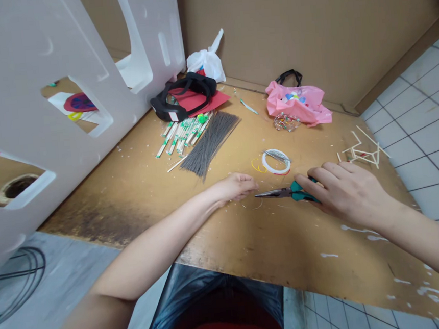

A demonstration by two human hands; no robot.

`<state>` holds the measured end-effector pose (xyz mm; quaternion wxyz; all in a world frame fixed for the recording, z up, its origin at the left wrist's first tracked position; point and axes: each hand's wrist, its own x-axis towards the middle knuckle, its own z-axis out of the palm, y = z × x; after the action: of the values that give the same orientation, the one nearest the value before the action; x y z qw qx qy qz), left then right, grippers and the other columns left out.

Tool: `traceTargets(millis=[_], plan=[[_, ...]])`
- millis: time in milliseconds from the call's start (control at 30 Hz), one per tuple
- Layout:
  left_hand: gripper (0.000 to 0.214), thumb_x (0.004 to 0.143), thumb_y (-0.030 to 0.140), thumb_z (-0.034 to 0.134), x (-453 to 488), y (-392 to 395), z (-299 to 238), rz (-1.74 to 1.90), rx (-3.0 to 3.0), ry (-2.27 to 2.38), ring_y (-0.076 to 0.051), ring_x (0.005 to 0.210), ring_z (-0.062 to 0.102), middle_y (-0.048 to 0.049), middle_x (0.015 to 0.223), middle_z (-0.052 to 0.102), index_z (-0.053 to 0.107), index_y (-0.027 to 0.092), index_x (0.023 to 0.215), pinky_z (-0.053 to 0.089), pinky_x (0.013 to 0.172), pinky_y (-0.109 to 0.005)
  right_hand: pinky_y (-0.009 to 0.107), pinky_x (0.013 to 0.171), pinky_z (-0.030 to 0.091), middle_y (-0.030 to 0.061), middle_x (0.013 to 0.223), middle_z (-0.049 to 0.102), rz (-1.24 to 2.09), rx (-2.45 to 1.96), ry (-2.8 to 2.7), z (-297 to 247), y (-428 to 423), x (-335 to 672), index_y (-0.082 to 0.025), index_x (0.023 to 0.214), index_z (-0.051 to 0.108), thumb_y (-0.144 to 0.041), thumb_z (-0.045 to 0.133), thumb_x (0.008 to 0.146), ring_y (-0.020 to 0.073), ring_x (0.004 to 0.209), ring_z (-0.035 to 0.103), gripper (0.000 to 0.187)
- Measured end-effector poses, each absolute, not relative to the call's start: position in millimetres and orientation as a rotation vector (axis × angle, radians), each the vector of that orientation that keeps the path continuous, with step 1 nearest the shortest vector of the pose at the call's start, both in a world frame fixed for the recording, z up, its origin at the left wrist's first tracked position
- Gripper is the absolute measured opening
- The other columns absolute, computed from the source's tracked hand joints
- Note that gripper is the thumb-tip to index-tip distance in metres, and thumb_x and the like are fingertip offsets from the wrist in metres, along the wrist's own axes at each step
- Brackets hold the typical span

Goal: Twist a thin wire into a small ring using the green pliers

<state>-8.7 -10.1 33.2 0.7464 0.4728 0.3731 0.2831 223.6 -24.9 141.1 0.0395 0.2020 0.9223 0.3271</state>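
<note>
My right hand [346, 189] is wrapped round the teal handles of a pair of needle-nose pliers [278, 193], whose jaws point left. Close to the jaw tips is my left hand [237, 187], its fingers pinched together. Near those fingertips a thin wire or thread [260, 202] curves over the table; I cannot make out what the pinch holds. Just beyond both hands lies a white ring-shaped spool [289, 164] with silvery metal pieces inside it. A thin yellow loop [257, 166] rests at the spool's left side.
Dark thin sticks [212, 143] and wrapped chopsticks [180, 136] lie beyond my left hand, near a black headband-like device [161, 108]. A pink plastic bag [316, 106] is at the back. Broken light sticks [372, 153] lie right. A white plastic panel [74, 39] stands left.
</note>
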Motion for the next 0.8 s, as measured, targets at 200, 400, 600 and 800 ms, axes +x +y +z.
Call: traceTargets(millis=[200,400,600,800], plan=[[0.031,0.072,0.030,0.058,-8.9,-9.8,32.5,0.612,1.031,0.808,-0.002,0.035,0.019,0.0096,0.041,0.027,0.037,0.017,0.053,0.009,0.039,-0.021,0.030,0.058,0.025,0.0046,0.068,0.056,0.993,0.618,2.841,140.5,-24.0,223.3,-0.018,0.092,0.059,-0.020,0.039,0.090,0.0173,0.064,0.043,0.020],[0.028,0.072,0.030,0.057,-9.1,-9.7,34.4,0.611,1.040,0.826,-0.002,0.034,0.020,0.0097,0.042,0.028,0.040,0.017,0.055,0.009,0.039,-0.021,0.031,0.058,0.025,0.0045,0.068,0.055,1.008,0.614,2.823,140.4,-23.7,222.9,-0.018,0.093,0.059,-0.019,0.039,0.090,0.0177,0.063,0.042,0.021],[0.028,0.073,0.030,0.056,-8.7,-9.9,33.8,0.603,1.045,0.822,-0.002,0.035,0.020,0.0096,0.041,0.028,0.040,0.017,0.055,0.010,0.039,-0.021,0.031,0.058,0.026,0.0047,0.068,0.056,1.017,0.600,2.823,140.6,-23.8,223.1,-0.018,0.094,0.059,-0.019,0.038,0.090,0.0180,0.063,0.043,0.021],[0.025,0.073,0.030,0.056,-8.2,-9.6,35.8,0.587,1.064,0.861,-0.003,0.035,0.018,0.0096,0.042,0.027,0.042,0.017,0.057,0.010,0.039,-0.021,0.031,0.057,0.027,0.0050,0.068,0.056,1.002,0.599,2.833,139.7,-23.1,223.8,-0.018,0.092,0.059,-0.019,0.038,0.089,0.0180,0.063,0.044,0.021]])
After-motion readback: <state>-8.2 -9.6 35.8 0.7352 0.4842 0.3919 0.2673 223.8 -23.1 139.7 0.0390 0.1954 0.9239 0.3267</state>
